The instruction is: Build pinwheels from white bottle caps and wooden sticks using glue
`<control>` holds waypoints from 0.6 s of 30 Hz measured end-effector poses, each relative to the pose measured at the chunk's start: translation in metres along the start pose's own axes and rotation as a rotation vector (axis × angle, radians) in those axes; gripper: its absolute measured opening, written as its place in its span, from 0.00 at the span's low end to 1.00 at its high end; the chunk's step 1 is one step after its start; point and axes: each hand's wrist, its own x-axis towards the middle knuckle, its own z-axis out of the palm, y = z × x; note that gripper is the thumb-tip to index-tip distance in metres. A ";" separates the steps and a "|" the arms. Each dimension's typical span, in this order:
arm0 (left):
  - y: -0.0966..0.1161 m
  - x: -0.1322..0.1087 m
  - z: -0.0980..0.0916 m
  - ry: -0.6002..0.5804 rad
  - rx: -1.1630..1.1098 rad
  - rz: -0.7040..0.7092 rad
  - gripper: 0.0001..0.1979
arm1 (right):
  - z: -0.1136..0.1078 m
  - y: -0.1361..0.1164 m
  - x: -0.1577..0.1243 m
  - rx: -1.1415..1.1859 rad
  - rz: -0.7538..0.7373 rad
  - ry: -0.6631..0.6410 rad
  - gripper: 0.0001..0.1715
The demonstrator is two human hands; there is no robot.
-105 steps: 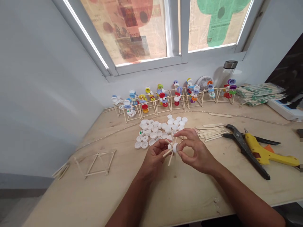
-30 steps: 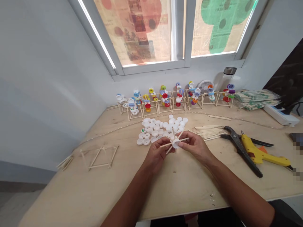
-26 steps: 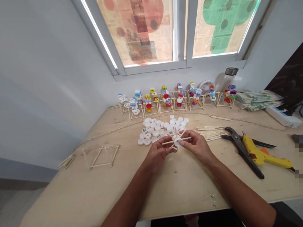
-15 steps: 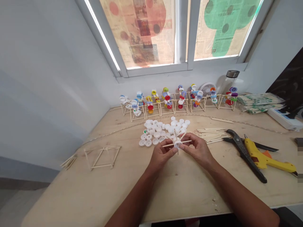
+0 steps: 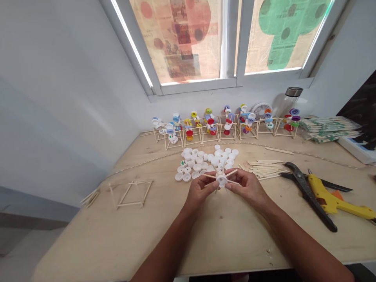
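Observation:
Between my two hands is a small wheel (image 5: 221, 180) made of a white bottle cap hub with several thin wooden sticks pointing outward like spokes. My left hand (image 5: 200, 192) pinches its left side, thumb against the cap. From the right, my right hand (image 5: 248, 188) grips the other side with thumb and fingers. The wheel is held just above the wooden table. Right behind my hands lies a spread of white bottle caps (image 5: 196, 167), partly hidden by my fingers. Loose wooden sticks (image 5: 266, 169) lie beyond my right hand.
Black-handled pliers (image 5: 311, 199) and a yellow glue gun (image 5: 331, 197) lie at right. A stick frame (image 5: 131, 203) stands at left near a small stick bundle (image 5: 90, 197). Along the wall are several colourful cap wheels on frames (image 5: 211, 127), a fan (image 5: 262, 111) and a bottle (image 5: 289, 102).
The wheel has turned in my fingers, so its spokes point at different angles and the cap's open face shows more. The whole view has shifted slightly.

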 end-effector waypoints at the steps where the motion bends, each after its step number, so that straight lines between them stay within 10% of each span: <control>1: -0.001 0.000 0.001 0.022 -0.005 0.005 0.15 | 0.000 0.001 0.000 0.002 0.010 0.005 0.19; 18: -0.003 0.001 0.003 -0.003 -0.083 -0.031 0.16 | 0.003 0.007 -0.001 -0.071 0.025 0.032 0.22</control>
